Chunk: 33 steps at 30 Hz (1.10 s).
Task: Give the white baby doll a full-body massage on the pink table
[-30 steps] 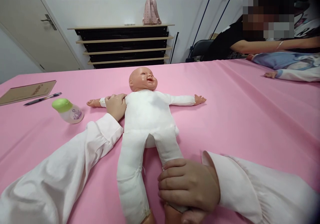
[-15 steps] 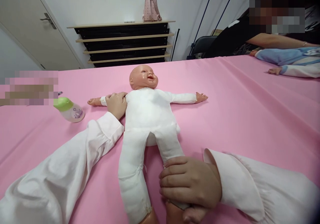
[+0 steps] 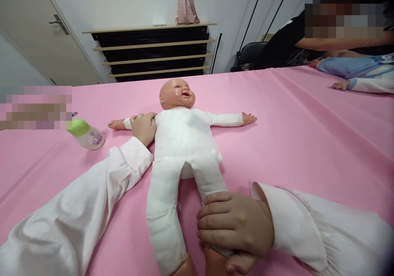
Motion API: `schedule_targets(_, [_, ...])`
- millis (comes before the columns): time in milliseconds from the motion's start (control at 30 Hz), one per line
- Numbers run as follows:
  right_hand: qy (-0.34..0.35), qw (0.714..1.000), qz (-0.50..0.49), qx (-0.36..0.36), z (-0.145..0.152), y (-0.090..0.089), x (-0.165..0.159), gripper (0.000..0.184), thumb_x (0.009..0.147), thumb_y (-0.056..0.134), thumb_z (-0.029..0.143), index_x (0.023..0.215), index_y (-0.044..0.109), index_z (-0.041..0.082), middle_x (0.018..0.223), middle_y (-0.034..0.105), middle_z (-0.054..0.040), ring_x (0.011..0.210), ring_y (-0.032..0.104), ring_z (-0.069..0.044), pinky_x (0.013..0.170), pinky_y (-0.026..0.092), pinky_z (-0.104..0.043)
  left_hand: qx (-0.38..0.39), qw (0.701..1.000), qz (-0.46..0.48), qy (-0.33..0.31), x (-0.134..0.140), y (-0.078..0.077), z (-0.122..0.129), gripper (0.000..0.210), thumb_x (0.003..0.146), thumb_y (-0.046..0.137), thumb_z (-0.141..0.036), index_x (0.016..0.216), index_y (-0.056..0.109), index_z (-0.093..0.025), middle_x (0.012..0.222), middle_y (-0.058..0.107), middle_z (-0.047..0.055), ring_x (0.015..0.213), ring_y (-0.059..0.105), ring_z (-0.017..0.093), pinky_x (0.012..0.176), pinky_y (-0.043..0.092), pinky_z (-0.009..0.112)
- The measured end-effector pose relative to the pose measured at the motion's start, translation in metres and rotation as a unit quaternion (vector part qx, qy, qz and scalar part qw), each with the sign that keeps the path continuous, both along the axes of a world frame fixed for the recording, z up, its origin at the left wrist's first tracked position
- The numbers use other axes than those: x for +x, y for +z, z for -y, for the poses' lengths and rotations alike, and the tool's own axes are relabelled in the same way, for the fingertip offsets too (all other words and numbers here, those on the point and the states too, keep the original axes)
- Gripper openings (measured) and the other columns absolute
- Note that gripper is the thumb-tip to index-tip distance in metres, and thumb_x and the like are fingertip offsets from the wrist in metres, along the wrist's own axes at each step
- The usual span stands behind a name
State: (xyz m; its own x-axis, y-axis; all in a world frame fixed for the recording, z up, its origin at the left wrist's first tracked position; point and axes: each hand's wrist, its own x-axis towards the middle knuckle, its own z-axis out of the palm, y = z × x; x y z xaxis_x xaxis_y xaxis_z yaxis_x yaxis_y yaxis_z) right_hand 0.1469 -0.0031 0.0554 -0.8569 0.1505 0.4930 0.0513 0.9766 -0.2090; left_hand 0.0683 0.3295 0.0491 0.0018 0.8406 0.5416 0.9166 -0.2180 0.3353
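Note:
A baby doll [image 3: 184, 134] with a white cloth body and a hard, skin-toned head lies face up on the pink tablecloth [image 3: 295, 144], its arms spread wide. My left hand [image 3: 144, 128] is wrapped round the doll's upper arm at the left, close to the shoulder. Lower down, my right hand [image 3: 235, 222] grips the doll's right-side leg, fingers curled over the shin and thumb near the ankle. The doll's feet are partly cut off by the frame's bottom edge. Left of my left forearm leans a bottle [image 3: 88, 135] with a green cap.
At the far right, a co-worker in a black top [image 3: 283, 42] reaches toward another doll dressed in blue and white [image 3: 357, 68]. Beyond the table stand a black shelf rack [image 3: 154, 54] with a pink backpack [image 3: 186, 7] on top and a black chair [image 3: 249, 54].
Both my hands keep their hold on the doll, which lies as before. The co-worker's arm at the far right has shifted slightly. The view has tilted a little.

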Motion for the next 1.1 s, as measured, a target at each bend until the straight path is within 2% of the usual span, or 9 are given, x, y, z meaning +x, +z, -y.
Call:
schedule_targets(133, [0.003, 1.000, -0.014, -0.004, 0.000, 0.002, 0.000, 0.051, 0.092, 0.029, 0.050, 0.091, 0.061, 0.010, 0.079, 0.064, -0.0077, 0.083, 0.060, -0.016, 0.078, 0.043, -0.030, 0.112, 0.991, 0.023, -0.067, 0.001, -0.006, -0.011, 0.043, 0.083, 0.028, -0.015, 0.057, 0.062, -0.018, 0.087, 0.071, 0.001, 0.101, 0.059, 0.022, 0.068, 0.046, 0.040])
schedule_targets(233, [0.004, 0.999, -0.033, -0.002, -0.001, 0.003, -0.001, 0.050, 0.092, 0.030, 0.050, 0.090, 0.061, 0.010, 0.078, 0.064, -0.0074, 0.083, 0.060, -0.016, 0.078, 0.043, -0.030, 0.194, 0.979, -0.048, 0.035, 0.000, -0.009, -0.016, 0.054, 0.082, 0.017, -0.011, 0.052, 0.061, -0.016, 0.082, 0.071, 0.001, 0.088, 0.063, 0.019, 0.065, 0.046, 0.037])
schedule_targets(300, [0.006, 0.998, -0.055, 0.001, -0.001, 0.003, -0.001, 0.051, 0.091, 0.032, 0.051, 0.089, 0.061, 0.009, 0.076, 0.064, -0.0069, 0.081, 0.060, -0.016, 0.076, 0.044, -0.030, 0.165, 0.977, -0.094, 0.095, 0.001, -0.010, -0.015, 0.051, 0.081, 0.021, -0.008, 0.055, 0.063, -0.016, 0.088, 0.071, 0.000, 0.091, 0.062, 0.020, 0.067, 0.046, 0.037])
schedule_targets(333, [0.007, 0.998, -0.062, 0.002, -0.002, 0.003, -0.002, 0.052, 0.090, 0.033, 0.053, 0.088, 0.061, 0.008, 0.076, 0.064, -0.0067, 0.080, 0.060, -0.016, 0.075, 0.044, -0.030, 0.134, 0.982, -0.101, 0.092, 0.000, -0.010, -0.013, 0.046, 0.081, 0.026, -0.008, 0.058, 0.065, -0.016, 0.093, 0.070, 0.000, 0.095, 0.061, 0.022, 0.069, 0.046, 0.039])
schedule_targets(500, [0.005, 0.999, -0.049, 0.006, -0.002, 0.004, -0.002, 0.054, 0.089, 0.033, 0.055, 0.090, 0.061, 0.009, 0.076, 0.064, -0.0065, 0.080, 0.060, -0.016, 0.075, 0.044, -0.030, 0.018, 0.998, -0.053, -0.016, -0.001, -0.004, 0.000, 0.034, 0.082, 0.036, -0.012, 0.074, 0.067, -0.020, 0.099, 0.069, -0.001, 0.111, 0.052, 0.027, 0.078, 0.042, 0.049])
schedule_targets(733, [0.007, 0.999, -0.043, 0.004, -0.002, 0.006, -0.001, 0.054, 0.089, 0.034, 0.055, 0.090, 0.061, 0.009, 0.077, 0.064, -0.0071, 0.082, 0.061, -0.016, 0.076, 0.044, -0.030, -0.057, 0.998, -0.008, -0.028, 0.001, 0.017, 0.017, 0.037, 0.086, 0.032, -0.013, 0.076, 0.067, -0.017, 0.104, 0.067, -0.001, 0.113, 0.050, 0.027, 0.079, 0.040, 0.047])
schedule_targets(833, [0.003, 1.000, -0.015, -0.004, -0.001, 0.005, 0.000, 0.055, 0.089, 0.031, 0.057, 0.090, 0.062, 0.010, 0.079, 0.065, -0.0080, 0.082, 0.061, -0.016, 0.077, 0.044, -0.031, -0.080, 0.997, -0.001, 0.016, -0.029, 0.018, 0.046, 0.044, 0.091, 0.025, -0.017, 0.079, 0.068, -0.016, 0.097, 0.068, 0.000, 0.108, 0.053, 0.026, 0.080, 0.036, 0.049])
schedule_targets(1000, [0.003, 0.998, -0.056, -0.003, 0.000, 0.003, -0.002, 0.051, 0.092, 0.027, 0.047, 0.091, 0.061, 0.009, 0.076, 0.064, -0.0076, 0.079, 0.060, -0.017, 0.076, 0.045, -0.030, -0.062, 0.998, -0.022, -0.005, -0.123, 0.004, 0.113, 0.034, 0.089, 0.035, -0.028, 0.092, 0.068, -0.022, 0.097, 0.069, 0.001, 0.100, 0.054, 0.025, 0.087, 0.032, 0.047])
schedule_targets(1100, [0.002, 0.996, -0.086, 0.000, -0.002, 0.008, -0.003, 0.049, 0.093, 0.026, 0.042, 0.093, 0.061, 0.008, 0.077, 0.065, -0.0081, 0.079, 0.060, -0.017, 0.075, 0.046, -0.030, -0.071, 0.997, -0.029, -0.014, -0.144, 0.006, 0.132, 0.031, 0.084, 0.039, -0.022, 0.094, 0.067, -0.023, 0.096, 0.069, 0.004, 0.095, 0.056, 0.023, 0.088, 0.032, 0.044])
